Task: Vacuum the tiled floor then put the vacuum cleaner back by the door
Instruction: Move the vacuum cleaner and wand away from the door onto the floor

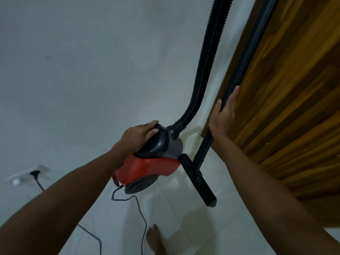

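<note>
The vacuum cleaner (147, 168), red below and dark grey on top, stands on the tiled floor (211, 229) against the white wall, just left of the wooden door (287, 92). My left hand (138, 137) lies over its dark top handle, fingers curled round it. A ribbed black hose (206, 61) rises from the body out of the top of the view. My right hand (224, 111) grips the black wand (244, 61), which leans upright along the door's edge. The wand's flat floor head (200, 184) rests on the tiles beside the body.
A black power cord (141, 218) runs from the vacuum's rear across the floor, and a plug sits in a wall socket (35, 173) at the lower left. My bare foot (154, 238) stands on the tiles near the cord. The white wall (92, 70) fills the left.
</note>
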